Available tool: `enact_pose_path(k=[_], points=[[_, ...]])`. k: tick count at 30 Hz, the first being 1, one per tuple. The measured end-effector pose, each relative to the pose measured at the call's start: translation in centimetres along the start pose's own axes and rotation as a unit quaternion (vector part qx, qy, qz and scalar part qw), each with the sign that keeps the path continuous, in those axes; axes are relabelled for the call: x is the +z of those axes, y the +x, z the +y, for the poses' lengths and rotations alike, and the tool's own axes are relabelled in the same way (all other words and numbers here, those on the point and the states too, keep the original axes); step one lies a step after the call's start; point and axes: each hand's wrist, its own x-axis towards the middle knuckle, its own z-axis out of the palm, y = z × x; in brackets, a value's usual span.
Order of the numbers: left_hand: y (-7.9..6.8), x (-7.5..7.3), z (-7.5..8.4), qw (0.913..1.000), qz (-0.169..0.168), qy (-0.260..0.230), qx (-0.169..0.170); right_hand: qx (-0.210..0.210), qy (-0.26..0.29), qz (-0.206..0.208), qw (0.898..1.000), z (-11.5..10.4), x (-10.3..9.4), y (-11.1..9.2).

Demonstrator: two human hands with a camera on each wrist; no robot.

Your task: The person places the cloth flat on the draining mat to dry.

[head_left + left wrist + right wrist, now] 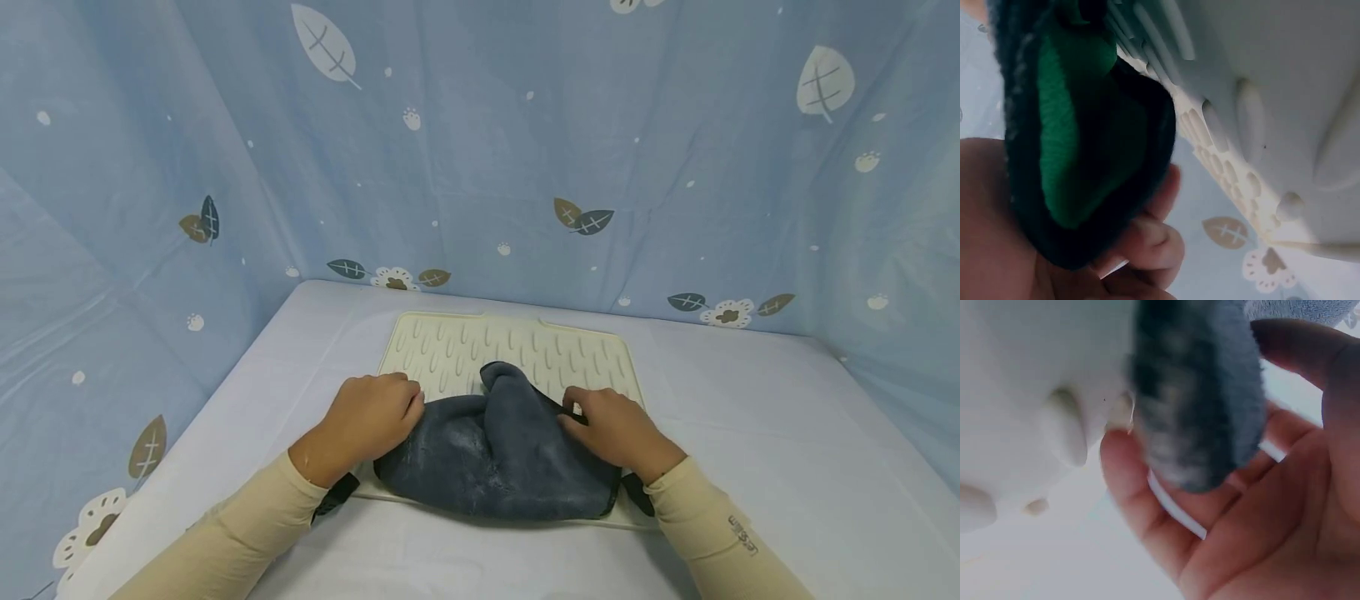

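Cloth of dark blue-grey plush (465, 467) lies rumpled on a cream rectangular ridged mat (585, 358), left edge gripped by the curled left hand (371, 417), right edge held between thumb and fingers of the right hand (618, 425).

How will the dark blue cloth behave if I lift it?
The dark blue cloth is probably floppy: its middle bunches into a fold. Its fuzzy surface in the right wrist view suggests it shouldn't slip easily.
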Motion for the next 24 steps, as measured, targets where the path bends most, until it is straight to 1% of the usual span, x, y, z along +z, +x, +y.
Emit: enact_pose_path(k=[2,4,7,11,13,17,20,24], points=[[0.02,-0.05,0.03,1.0000,-0.005,0.007,0.003,-0.028,0.010,-0.005,1.000,-0.03,0.04,0.04],[-0.01,-0.03,0.02,0.9999,-0.010,0.006,0.012,-0.053,0.013,-0.006,0.998,-0.05,0.10,0.08],[-0.12,0.00,0.06,0.9993,-0.023,-0.001,0.029,-0.073,0.010,0.002,0.997,0.02,0.22,0.13],[-0.16,0.12,0.01,0.9980,-0.033,-0.004,0.053,-0.070,0.012,0.009,0.997,0.02,0.22,0.27],[-0.13,0.19,-0.05,0.9973,-0.030,-0.004,0.066,-0.062,0.018,0.007,0.998,-0.05,0.14,0.30],[-0.06,0.35,-0.15,0.9946,-0.020,-0.025,0.098,-0.052,0.024,0.011,0.998,-0.19,-0.04,0.33],[-0.03,0.32,-0.15,0.9922,-0.015,-0.039,0.117,-0.060,0.024,0.022,0.998,-0.19,-0.03,0.35],[-0.08,0.17,-0.11,0.9914,-0.014,-0.041,0.124,-0.077,0.030,0.035,0.996,-0.10,0.08,0.45]])
